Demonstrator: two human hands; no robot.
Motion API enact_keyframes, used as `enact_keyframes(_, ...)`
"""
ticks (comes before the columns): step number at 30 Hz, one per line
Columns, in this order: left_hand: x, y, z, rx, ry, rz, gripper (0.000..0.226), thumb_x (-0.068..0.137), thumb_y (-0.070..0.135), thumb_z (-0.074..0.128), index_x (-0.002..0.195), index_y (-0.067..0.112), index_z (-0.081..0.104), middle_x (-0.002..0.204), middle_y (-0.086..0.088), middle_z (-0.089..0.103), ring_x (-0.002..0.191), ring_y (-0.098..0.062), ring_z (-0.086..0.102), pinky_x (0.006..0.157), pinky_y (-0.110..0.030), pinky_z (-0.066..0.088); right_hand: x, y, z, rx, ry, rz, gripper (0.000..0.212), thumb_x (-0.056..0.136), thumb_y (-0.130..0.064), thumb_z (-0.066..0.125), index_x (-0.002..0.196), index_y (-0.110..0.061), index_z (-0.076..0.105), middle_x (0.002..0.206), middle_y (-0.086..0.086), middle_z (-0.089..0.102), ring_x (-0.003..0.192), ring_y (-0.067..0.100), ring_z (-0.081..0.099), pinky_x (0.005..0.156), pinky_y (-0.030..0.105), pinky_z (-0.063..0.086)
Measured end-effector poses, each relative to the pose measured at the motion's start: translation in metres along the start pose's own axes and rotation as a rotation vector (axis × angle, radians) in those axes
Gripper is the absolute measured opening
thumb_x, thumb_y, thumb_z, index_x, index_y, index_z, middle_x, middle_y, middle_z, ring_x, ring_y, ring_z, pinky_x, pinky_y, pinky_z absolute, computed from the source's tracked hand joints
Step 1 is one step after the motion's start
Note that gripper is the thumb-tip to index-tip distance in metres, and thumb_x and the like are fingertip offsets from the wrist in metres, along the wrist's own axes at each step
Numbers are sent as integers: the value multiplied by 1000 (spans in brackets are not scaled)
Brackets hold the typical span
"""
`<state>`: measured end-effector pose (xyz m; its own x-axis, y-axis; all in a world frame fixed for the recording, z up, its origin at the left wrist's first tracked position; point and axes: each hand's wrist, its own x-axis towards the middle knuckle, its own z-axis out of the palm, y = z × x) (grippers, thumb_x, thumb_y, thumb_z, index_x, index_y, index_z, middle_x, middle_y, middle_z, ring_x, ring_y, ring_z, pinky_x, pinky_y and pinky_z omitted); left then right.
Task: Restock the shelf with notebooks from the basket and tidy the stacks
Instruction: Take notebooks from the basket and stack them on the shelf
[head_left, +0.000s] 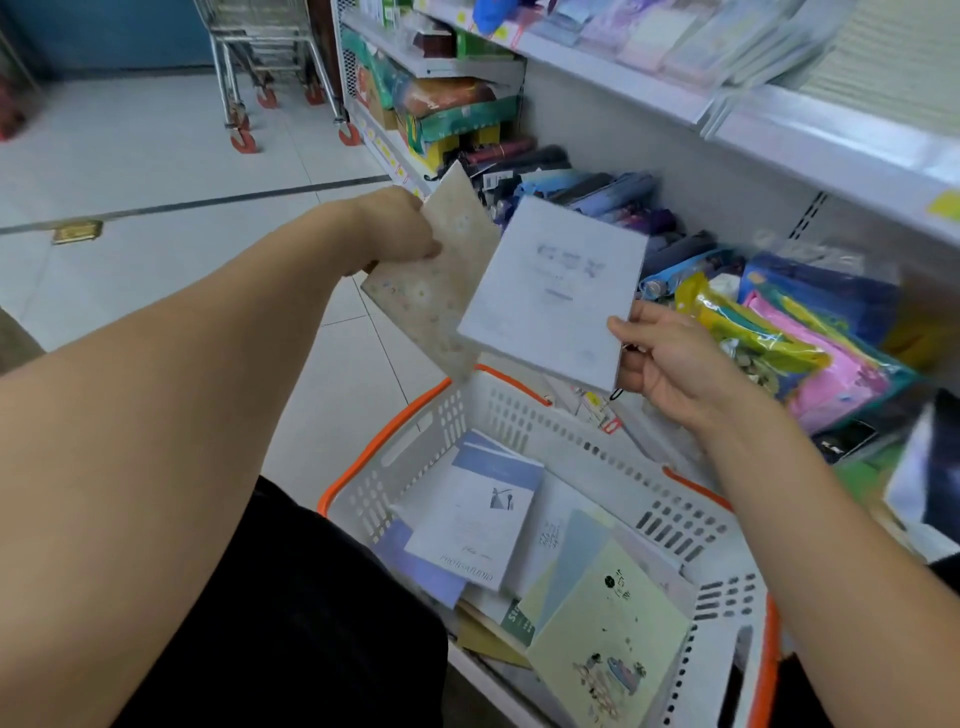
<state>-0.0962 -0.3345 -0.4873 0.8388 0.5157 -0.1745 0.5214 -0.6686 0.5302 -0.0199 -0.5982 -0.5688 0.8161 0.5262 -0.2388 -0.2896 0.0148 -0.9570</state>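
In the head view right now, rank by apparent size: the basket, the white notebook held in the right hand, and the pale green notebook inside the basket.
1. basket, clearly largest.
2. and 3. white notebook and pale green notebook: they look alike, and the green one lies partly out of frame, so no ranking.

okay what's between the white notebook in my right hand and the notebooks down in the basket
In the head view only the far rim of the basket lies between: the white notebook, gripped by the right hand, hangs above it, clear of the notebooks in the basket.

Two held notebooks sit above the basket (571, 431): beige notebook (431, 291) left, white notebook (550, 296) right. More notebooks (478, 525) lie inside the basket; the shelf (727, 171) stands beyond it.
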Motion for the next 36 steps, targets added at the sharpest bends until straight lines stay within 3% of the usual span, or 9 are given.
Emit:
enact_keyframes(3,1,-7,-1,118,99,-47,35,95,17,54,127,1,54,122,-17,58,103,-35,59,88,-42,53,2,51,-5,-70,41,177,16,99,0,50,108,-8,60,94,9,72,63,16,73,48,29,57)
enact_keyframes(7,1,-8,0,-164,-40,-37,32,94,20,60,125,9,58,116,-10,63,99,-31,64,89,-44,54,-4,136,4,-100,4,446,20,99,2,49,117,-6,55,93,10,71,76,24,70,57,34,61)
enact_keyframes(13,-5,7,8,-37,-181,89,34,94,24,63,125,14,58,114,-8,66,97,-32,68,88,-49,56,-6,172,7,84,-109,492,25,101,-14,54,125,-10,56,116,16,67,98,31,68,79,36,61)
enact_keyframes(16,-5,8,14,59,-235,97,34,93,24,63,125,14,57,114,-8,65,97,-31,67,89,-49,56,-5,189,-25,-770,-250,511,50,90,-29,72,132,-11,52,133,13,58,117,30,60,79,30,53)
enact_keyframes(18,-3,8,16,83,-254,105,33,93,24,64,124,14,59,111,-8,67,95,-31,68,89,-48,56,-11,207,-50,-1352,-360,396,49,80,-27,82,117,-8,56,126,14,57,112,29,59,78,31,45)
enact_keyframes(20,-3,8,17,81,-259,111,30,93,22,64,121,15,59,107,-6,67,93,-29,68,87,-45,56,-19,219,-62,-1510,-419,353,41,75,-22,85,100,-19,53,116,4,54,100,23,56,81,34,47)
enact_keyframes(30,-2,21,26,88,-342,153,33,93,21,65,125,17,60,112,-6,68,96,-30,69,90,-49,55,-17,200,-74,-1651,-664,223,30,77,-11,83,105,-10,73,116,6,69,100,23,66,85,36,56)
enact_keyframes(33,-2,25,30,102,-357,179,30,93,23,65,122,21,60,113,-5,68,97,-28,68,89,-49,56,-2,131,-65,-1481,-642,198,29,73,-12,86,101,-8,78,102,-1,73,89,12,67,78,24,51)
enact_keyframes(36,-6,29,35,85,-428,238,19,93,28,65,112,26,65,107,0,72,96,-23,71,90,-46,56,8,22,-44,-1308,-478,-16,19,73,-16,86,91,-17,80,84,-12,74,76,3,64,68,16,49)
